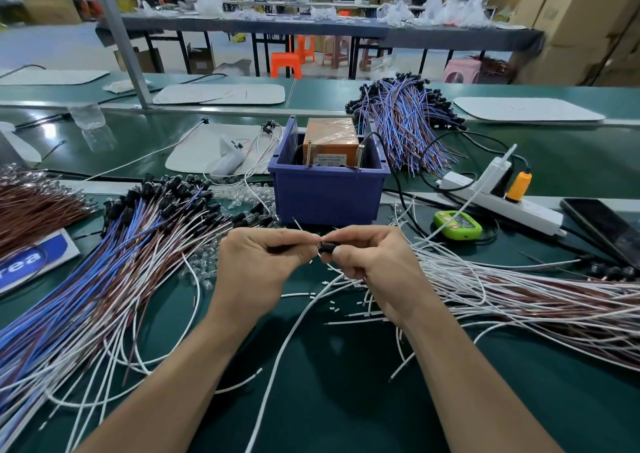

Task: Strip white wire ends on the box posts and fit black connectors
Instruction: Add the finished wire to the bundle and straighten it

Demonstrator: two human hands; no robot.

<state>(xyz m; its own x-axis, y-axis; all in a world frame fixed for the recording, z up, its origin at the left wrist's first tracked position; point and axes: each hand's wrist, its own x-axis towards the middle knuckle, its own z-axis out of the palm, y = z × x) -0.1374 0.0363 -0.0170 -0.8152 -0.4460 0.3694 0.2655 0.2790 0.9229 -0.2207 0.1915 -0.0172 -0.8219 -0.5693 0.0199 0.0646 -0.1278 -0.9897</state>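
From the head view, both hands meet over the green table [339, 400], just in front of the blue box [325, 192]. The black connector [327, 246] sits between them, mostly covered by fingertips, so only a short dark stub shows. Its long axis runs roughly side to side, from one hand to the other.

The right hand [367, 262] pinches the connector between thumb and forefinger, with the other fingers curled below. The left hand [256, 258] is curled too, pinching a dark slim piece [280, 250] that points towards the connector; whether the two are joined cannot be made out. A thin wire end [298, 225] sticks up and to the left above the left fingers.

A white wire [294, 334] comes out from under the right hand and curves down to the lower edge, where it is cut off. Its upper end is hidden, so stripped or not cannot be told.

Inside the box stand an orange block [330, 140] and two upright posts [307, 152]; their bases are hidden by the box wall.

Wire bundles lie left [104, 279] and right [519, 296], both cut off by the frame.
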